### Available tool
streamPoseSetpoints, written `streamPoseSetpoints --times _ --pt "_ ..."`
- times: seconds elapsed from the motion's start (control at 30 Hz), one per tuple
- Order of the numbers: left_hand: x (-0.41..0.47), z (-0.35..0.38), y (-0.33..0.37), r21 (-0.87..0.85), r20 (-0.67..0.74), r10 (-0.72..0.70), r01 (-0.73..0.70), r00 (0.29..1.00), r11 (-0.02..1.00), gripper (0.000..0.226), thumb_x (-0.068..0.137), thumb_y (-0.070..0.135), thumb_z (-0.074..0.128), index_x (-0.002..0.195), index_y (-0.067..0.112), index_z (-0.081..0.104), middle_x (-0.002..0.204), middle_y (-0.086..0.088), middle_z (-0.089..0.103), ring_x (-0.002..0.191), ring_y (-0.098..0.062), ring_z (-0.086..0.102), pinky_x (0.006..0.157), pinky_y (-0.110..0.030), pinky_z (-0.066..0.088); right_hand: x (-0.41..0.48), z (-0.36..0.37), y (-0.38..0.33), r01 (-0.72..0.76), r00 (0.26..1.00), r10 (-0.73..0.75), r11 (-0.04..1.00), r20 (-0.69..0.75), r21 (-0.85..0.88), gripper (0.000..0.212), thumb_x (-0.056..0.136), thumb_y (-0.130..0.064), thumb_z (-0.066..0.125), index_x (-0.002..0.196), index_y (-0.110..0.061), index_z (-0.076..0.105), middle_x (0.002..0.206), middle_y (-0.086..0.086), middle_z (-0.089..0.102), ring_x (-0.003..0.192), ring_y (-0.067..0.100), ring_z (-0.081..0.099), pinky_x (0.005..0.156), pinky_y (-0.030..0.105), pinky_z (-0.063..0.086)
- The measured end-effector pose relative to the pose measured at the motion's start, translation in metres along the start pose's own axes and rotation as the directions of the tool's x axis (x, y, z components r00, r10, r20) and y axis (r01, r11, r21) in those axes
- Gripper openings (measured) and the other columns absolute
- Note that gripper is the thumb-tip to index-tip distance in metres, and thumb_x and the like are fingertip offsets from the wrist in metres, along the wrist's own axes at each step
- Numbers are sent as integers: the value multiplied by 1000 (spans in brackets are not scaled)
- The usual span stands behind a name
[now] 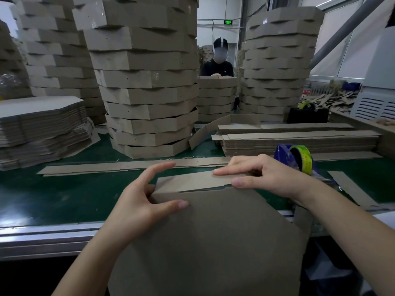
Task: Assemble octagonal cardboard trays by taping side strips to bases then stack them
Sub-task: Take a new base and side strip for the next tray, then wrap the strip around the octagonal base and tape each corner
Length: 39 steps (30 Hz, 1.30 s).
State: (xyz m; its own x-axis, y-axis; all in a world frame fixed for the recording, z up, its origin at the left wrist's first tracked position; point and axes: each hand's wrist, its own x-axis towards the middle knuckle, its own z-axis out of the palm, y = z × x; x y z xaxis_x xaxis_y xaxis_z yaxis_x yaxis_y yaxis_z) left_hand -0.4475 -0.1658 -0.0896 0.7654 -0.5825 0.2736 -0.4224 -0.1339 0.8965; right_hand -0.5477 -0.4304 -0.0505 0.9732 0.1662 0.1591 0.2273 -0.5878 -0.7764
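A flat octagonal cardboard base point(209, 242) lies tilted toward me over the table's near edge. Along its far edge runs a cardboard side strip point(192, 182). My left hand point(145, 199) holds the base's far left corner, thumb on top, index finger stretched out above the strip. At the strip's right part, my right hand point(263, 176) pinches it between index finger and thumb against the base edge. A tape dispenser point(297, 159) with greenish tape stands just behind my right hand.
A long loose strip point(119, 167) lies on the green table point(64, 195). A stack of strips point(299, 139) sits at right, flat bases point(38, 129) at left, tall towers of finished trays point(147, 86) behind. A person point(218, 63) stands opposite. Metal table rail point(42, 233) runs near me.
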Motion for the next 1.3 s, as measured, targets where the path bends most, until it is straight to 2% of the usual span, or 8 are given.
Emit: streamPoseSetpoints --times 0.1,0.27,0.47,0.53,0.8,1.07,1.23,1.3 --pt "0 -2 -1 27 51 47 -48 998 998 53 58 44 86 107 51 68 103 20 71 97 -3 67 78 -18 55 -1 2 0 -16 1000 17 999 16 -31 39 85 -38 65 124 -34 66 105 0 62 103 16 57 92 28 45" --pt "-3 -2 -2 24 60 94 -96 994 995 32 69 56 65 101 55 70 105 33 66 102 14 58 76 0 40 -4 6 0 5 1000 -4 999 18 -52 49 78 -37 74 126 -35 65 106 9 59 104 34 53 97 55 39" --pt "1 -14 6 309 144 168 -206 975 929 31 74 66 54 104 67 61 137 38 36 125 15 36 101 -18 32 -7 6 2 0 1000 1 1000 28 -20 48 79 -33 75 126 -36 65 107 6 57 106 32 52 98 55 38" --pt "6 -14 15 391 248 214 -300 945 870 24 83 70 52 106 71 56 135 36 42 128 12 37 105 -21 32 -8 5 3 -7 1000 7 1000 26 -8 48 80 -30 76 126 -34 65 108 6 57 107 27 53 99 51 39" --pt "23 15 38 521 458 284 -513 842 682 30 87 62 37 115 71 42 118 19 53 105 -1 51 87 -29 46 -15 0 10 -5 1000 5 999 -3 54 49 80 -21 76 127 -28 65 113 10 58 112 25 55 102 43 45" --pt "23 25 32 510 413 326 -512 851 691 43 82 71 27 120 67 46 107 20 53 93 -3 54 80 -31 48 -23 0 16 -8 999 8 1000 -51 12 48 84 -21 73 130 -29 62 111 7 60 110 23 56 101 41 45" --pt "22 28 27 496 369 355 -504 859 707 42 80 71 30 117 66 49 108 22 55 97 0 54 78 -29 48 -31 5 19 -35 997 34 999 -74 -19 46 89 -27 67 133 -33 57 118 -15 59 115 3 54 98 19 43" --pt "22 28 28 489 362 359 -504 860 712 40 80 71 30 115 68 49 109 23 56 96 0 54 76 -29 47 -38 0 20 -45 976 46 999 -213 14 39 90 -37 64 128 -37 60 118 -15 60 111 1 56 95 21 47"
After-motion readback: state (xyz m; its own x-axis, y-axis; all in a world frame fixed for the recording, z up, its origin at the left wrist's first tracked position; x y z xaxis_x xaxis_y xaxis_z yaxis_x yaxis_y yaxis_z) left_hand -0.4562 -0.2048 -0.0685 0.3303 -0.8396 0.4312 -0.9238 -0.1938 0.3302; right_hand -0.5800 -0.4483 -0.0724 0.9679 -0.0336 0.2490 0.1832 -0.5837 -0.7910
